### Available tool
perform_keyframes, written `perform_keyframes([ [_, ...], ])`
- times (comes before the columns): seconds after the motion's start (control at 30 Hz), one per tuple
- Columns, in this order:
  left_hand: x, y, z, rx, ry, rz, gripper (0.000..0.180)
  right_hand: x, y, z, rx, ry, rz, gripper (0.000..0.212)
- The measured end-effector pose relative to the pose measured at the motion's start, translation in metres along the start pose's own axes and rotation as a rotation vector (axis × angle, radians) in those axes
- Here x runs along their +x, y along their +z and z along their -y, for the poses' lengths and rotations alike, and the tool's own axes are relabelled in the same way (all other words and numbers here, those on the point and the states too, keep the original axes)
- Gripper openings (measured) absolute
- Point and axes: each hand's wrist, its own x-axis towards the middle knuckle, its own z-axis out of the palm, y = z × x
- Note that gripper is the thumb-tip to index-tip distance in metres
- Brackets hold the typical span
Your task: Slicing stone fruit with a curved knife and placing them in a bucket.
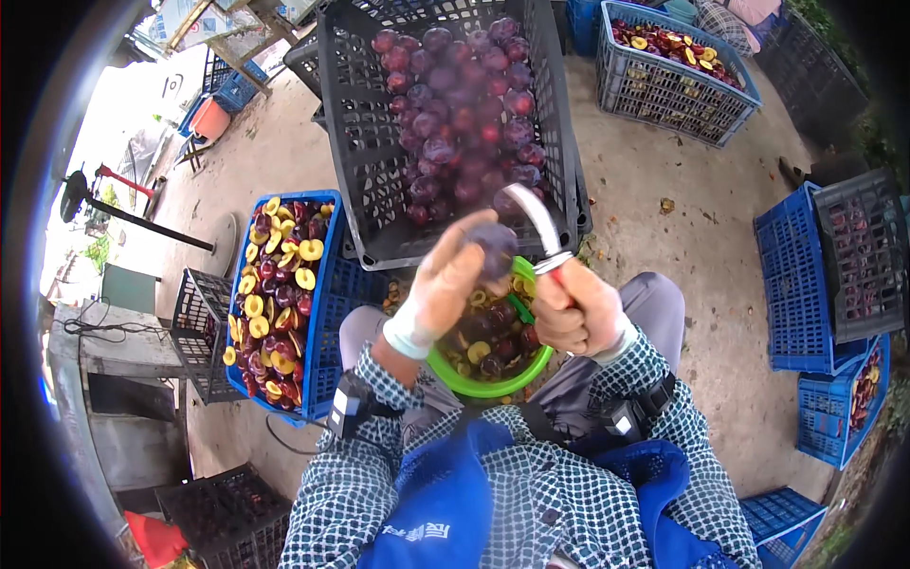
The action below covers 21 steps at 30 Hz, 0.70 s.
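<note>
My left hand (441,289), in a pale glove, grips a dark purple plum (494,248). Close by on the right, my right hand (580,308) is closed round the handle of a knife (536,216) with a curved blade pointing up and left. The blade's tip is near the plum, and I cannot tell whether they touch. Beneath both hands, between my knees, stands a bright green basin (493,387) with cut plums in it. Ahead of me a black plastic crate (365,171) holds many whole plums (441,147); a smear blurs its middle.
To my left is a blue crate (327,313) full of halved plums. A grey-blue crate (664,102) of cut fruit stands far right. Stacked blue crates (787,275) line the right side. Black crates (213,332) sit behind the left blue one.
</note>
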Motion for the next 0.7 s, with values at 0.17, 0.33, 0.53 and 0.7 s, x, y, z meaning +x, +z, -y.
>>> perform_keyframes([
  [0.17, -0.002, -0.010, 0.032, -0.441, 0.049, -0.068, 0.063, 0.011, -0.027, -0.023, -0.461, -0.303, -0.544, 0.037],
  [0.33, -0.024, 0.009, 0.061, -0.229, -0.188, -0.076, 0.070, 0.020, -0.019, -0.033, -1.405, -0.292, -0.649, 0.060],
  [0.53, -0.037, -0.015, 0.053, -0.429, -0.246, -0.048, 0.057, 0.012, -0.035, -0.044, -1.230, -0.390, -0.643, 0.035],
  [0.7, -0.042, -0.015, 0.046, -0.442, -0.079, -0.154, 0.062, 0.009, 0.002, -0.067, -1.275, -0.321, -0.649, 0.025],
])
